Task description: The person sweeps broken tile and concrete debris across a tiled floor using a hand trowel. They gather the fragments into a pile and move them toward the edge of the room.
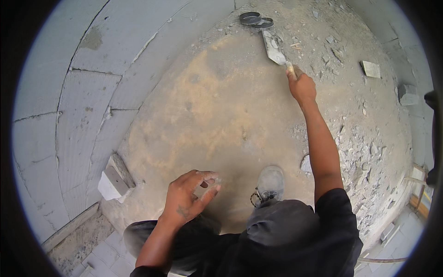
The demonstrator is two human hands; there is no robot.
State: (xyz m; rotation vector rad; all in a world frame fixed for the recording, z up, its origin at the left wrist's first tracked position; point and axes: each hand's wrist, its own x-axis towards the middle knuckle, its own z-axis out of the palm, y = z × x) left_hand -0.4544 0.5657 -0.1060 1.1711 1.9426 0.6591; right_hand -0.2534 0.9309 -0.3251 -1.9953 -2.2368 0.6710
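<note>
At the far end of my outstretched right arm, my right hand (302,86) is closed around the pale handle of a trowel (275,51). Its flat blade points away from me, low over the dusty floor, with grey bits on it. Just beyond the blade tip lie two dark round rings (250,18), one partly beside the other. My left hand (188,194) hangs near my left knee, fingers and thumb curled toward each other. Something small and greyish seems to sit at the dusty fingertips, too small to name.
A pale block wall (92,87) curves along the left, with broken block pieces (115,180) at its foot. Rubble (364,166) covers the floor on the right, near loose block chunks (370,69). My grey shoe (270,181) stands on the floor (212,115).
</note>
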